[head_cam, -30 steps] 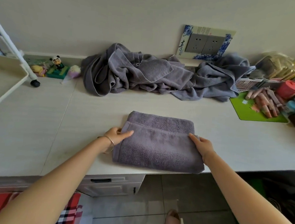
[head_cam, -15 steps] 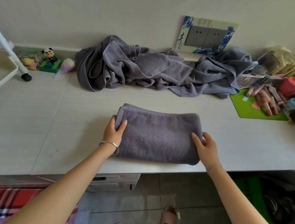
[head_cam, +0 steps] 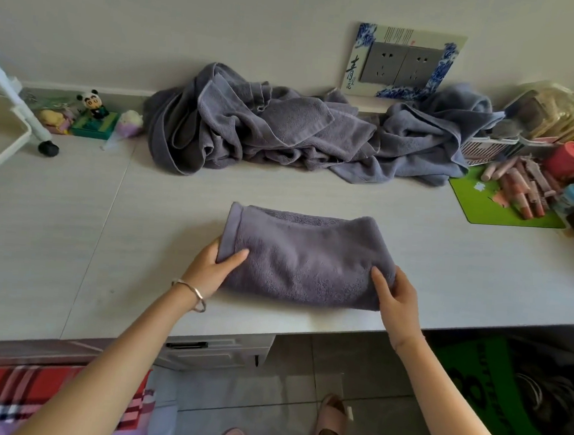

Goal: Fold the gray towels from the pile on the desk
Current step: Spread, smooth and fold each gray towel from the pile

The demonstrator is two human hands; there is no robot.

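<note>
Pale and wood-grained, the desk (head_cam: 71,234) runs along a plain wall, and your folded gray towel (head_cam: 306,256) lies on it close to the front edge, in the middle of the view. It is a thick, flat packet, and its hemmed edge shows at the left end.

Your left hand (head_cam: 211,268) grips this left end: the thumb lies on top of the cloth and the fingers go behind the edge, where they are hidden. A thin bracelet (head_cam: 194,292) sits on that wrist. Your right hand (head_cam: 393,294) holds the right end in the same way, thumb on top and fingers curled around the side.

Behind the packet, well apart from it, the pile of gray towels (head_cam: 285,131) is heaped loosely against the wall. Above the pile, a double socket plate (head_cam: 404,63) with a blue pattern is fixed on the wall.

To the right of the pile you have a white basket (head_cam: 486,149), a red cup (head_cam: 573,159) and a green mat (head_cam: 486,202) with pink rollers (head_cam: 525,184) lying on it. At the left side stand a small panda figure (head_cam: 93,104) and a white rack (head_cam: 1,119).

Below the desk edge you can see a drawer (head_cam: 213,349), a red checked cloth (head_cam: 7,391) and a pink slipper (head_cam: 331,423) on the tiled floor.
</note>
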